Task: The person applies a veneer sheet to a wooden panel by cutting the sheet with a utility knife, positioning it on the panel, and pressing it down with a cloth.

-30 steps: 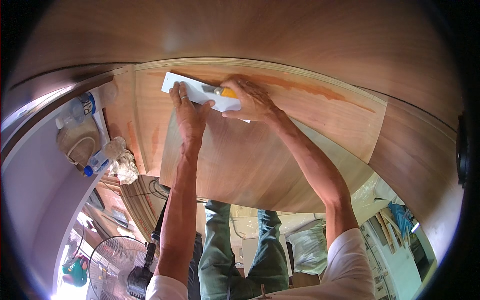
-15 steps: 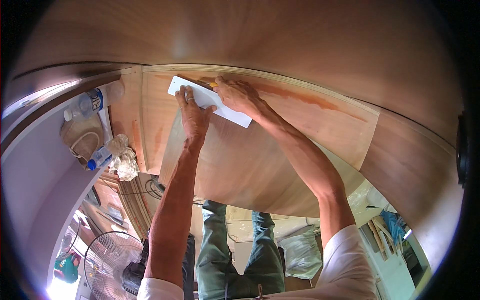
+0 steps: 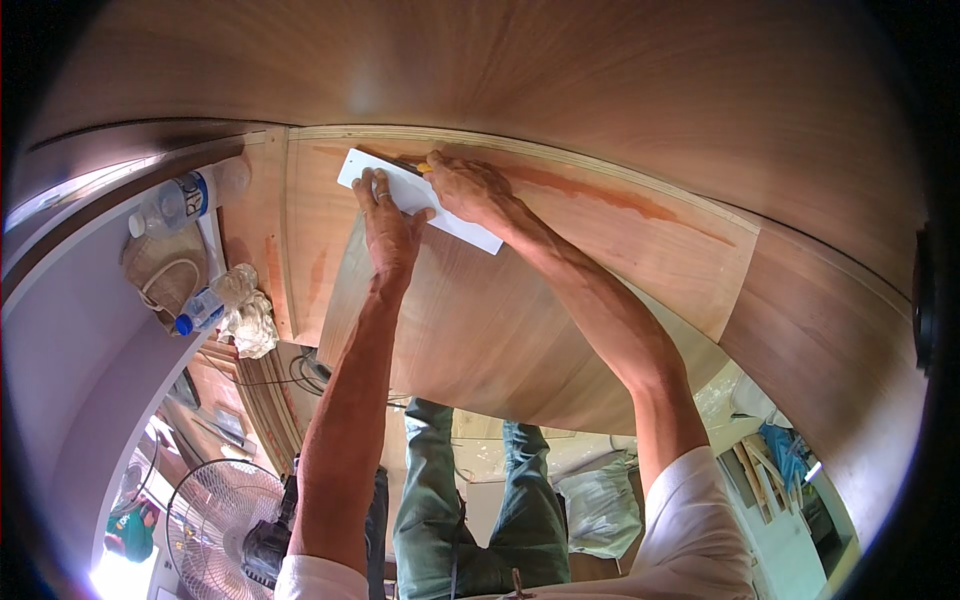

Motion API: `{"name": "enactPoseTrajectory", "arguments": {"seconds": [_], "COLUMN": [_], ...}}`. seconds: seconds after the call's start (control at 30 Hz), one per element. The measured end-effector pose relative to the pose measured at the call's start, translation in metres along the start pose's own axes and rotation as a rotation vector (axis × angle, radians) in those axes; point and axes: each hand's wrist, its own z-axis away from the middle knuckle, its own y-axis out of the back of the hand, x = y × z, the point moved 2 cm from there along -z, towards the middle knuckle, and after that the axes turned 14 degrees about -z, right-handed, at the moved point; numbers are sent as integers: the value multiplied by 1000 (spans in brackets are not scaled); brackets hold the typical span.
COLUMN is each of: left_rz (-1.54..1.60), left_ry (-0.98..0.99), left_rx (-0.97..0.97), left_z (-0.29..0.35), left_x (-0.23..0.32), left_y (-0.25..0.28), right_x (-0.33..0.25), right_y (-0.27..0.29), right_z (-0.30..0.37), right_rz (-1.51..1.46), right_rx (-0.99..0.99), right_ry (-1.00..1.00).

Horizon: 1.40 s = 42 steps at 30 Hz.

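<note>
A long white flat plate (image 3: 468,231), with a small hole at one corner, lies slantwise over the far edge of a brown wood-grain sheet (image 3: 490,330). My left hand (image 3: 390,225) presses on the plate with fingers and thumb spread, a ring on one finger. Closed around a small yellow tool (image 3: 424,168), my right hand (image 3: 468,190) is at the plate's far long edge. Only the tool's yellow end shows; the rest is hidden in the fingers. Beneath the sheet is a pale wooden panel (image 3: 700,270) with a reddish-brown smear (image 3: 600,200).
A wooden wall (image 3: 480,60) rises beyond the panel. At left are plastic bottles (image 3: 200,310), a beige cap (image 3: 160,265) and crumpled plastic (image 3: 250,325). Lower left stands a fan (image 3: 225,520), near cables (image 3: 310,372). A white bag (image 3: 600,510) sits on the floor beside my legs.
Both hands, the plate and the yellow tool hold nearly the same place. The right hand has shifted very slightly leftward, and the whole view has moved a little.
</note>
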Motion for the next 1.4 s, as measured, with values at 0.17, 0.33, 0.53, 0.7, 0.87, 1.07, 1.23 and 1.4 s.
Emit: {"name": "enactPoseTrajectory", "arguments": {"seconds": [0.17,0.33,0.53,0.7,0.87,1.07,1.23,1.4], "left_rz": [13,37,-62,-22,-51,0,-17,-9], "left_ry": [5,38,-58,-94,-71,-82,-58,-65], "left_rx": [4,-36,72,85,68,91,86,73], "left_z": [0,-1,-1,-2,-3,-4,-2,-3], "left_x": [-1,1,-5,-13,-8,-11,-12,-6], "left_y": [0,1,-4,-11,-9,-10,-7,-8], "right_x": [-6,-6,-11,-21,-13,-13,-19,-11], "right_y": [3,-3,-8,-12,-17,-19,-11,-10], "right_z": [0,0,3,1,-6,-9,-5,-3], "right_rz": [-19,13,-44,159,104,73,57,-26], "right_rx": [-34,-38,5,-15,31,53,-24,12], "right_ry": [-33,-54,-24,71,55,85,9,-14]}}
